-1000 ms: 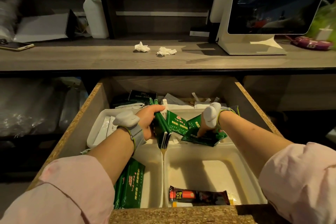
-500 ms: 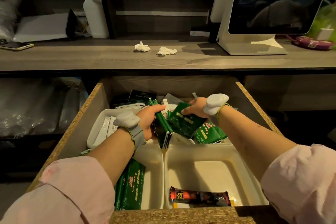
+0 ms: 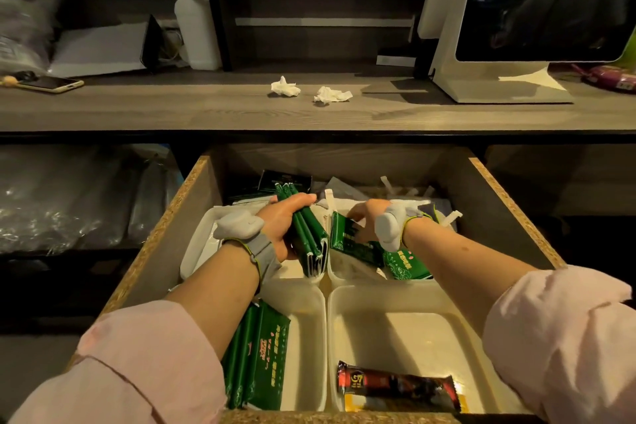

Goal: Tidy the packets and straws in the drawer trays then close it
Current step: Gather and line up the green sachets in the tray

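Our open drawer (image 3: 509,206) holds white trays: near right tray (image 3: 395,327), one coffee sachet (image 3: 395,385); near left tray (image 3: 306,337), green packets (image 3: 258,354). Left hand (image 3: 282,224) fingers clamp a green bundle (image 3: 311,241); right hand (image 3: 368,220) touches a far-right packet (image 3: 347,244), grip unclear.

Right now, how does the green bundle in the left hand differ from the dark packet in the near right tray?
The green bundle is several packets held on edge by the left hand; the dark packet is single, lying flat, untouched. The green bundle is green; the dark packet is black and red. Both are slim packets.
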Demonstrator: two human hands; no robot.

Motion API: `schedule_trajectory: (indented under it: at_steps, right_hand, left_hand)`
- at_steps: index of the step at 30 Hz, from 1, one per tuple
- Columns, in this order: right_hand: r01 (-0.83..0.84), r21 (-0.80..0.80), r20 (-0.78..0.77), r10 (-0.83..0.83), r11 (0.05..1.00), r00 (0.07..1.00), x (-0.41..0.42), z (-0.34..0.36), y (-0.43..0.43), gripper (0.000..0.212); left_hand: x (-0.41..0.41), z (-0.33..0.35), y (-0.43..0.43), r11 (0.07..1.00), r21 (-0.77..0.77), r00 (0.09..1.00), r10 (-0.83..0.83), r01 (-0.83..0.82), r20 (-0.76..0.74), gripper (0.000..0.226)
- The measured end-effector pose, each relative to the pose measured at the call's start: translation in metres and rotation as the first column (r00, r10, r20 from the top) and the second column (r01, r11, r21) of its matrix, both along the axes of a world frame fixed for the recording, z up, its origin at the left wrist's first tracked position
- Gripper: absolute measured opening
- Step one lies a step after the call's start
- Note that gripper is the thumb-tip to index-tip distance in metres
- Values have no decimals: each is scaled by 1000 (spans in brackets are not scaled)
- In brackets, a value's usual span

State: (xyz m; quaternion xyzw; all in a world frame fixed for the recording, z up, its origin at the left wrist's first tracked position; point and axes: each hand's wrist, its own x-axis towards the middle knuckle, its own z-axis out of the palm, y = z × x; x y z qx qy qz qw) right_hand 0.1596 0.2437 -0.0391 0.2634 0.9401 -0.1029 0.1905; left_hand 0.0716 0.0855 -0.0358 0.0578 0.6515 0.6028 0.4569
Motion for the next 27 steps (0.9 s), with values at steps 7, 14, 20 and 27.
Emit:
schedule_trajectory:
  at_steps: [7,14,20,27]
  right_hand:
    - [9,-47,-46,-12,999,999,-6,-15,8,58]
    - [105,-291,-536,-253,951,805,1,20,2,17]
    - [72,-551,-537,-419,832,732,1,53,-47,25]
    - [104,-940,-26,-375,324,927,22,42,-77,22]
  left_hand:
    - [-1,-3,2,1000,-2,1000,3,-3,16,25]
    - [-4,-7,4,995,102,1000,7,-5,-17,23]
    - [-1,15,-1,979,197,999,-53,50,9,68]
    - [12,-2,-53,974,130,973,-200,185,118,57]
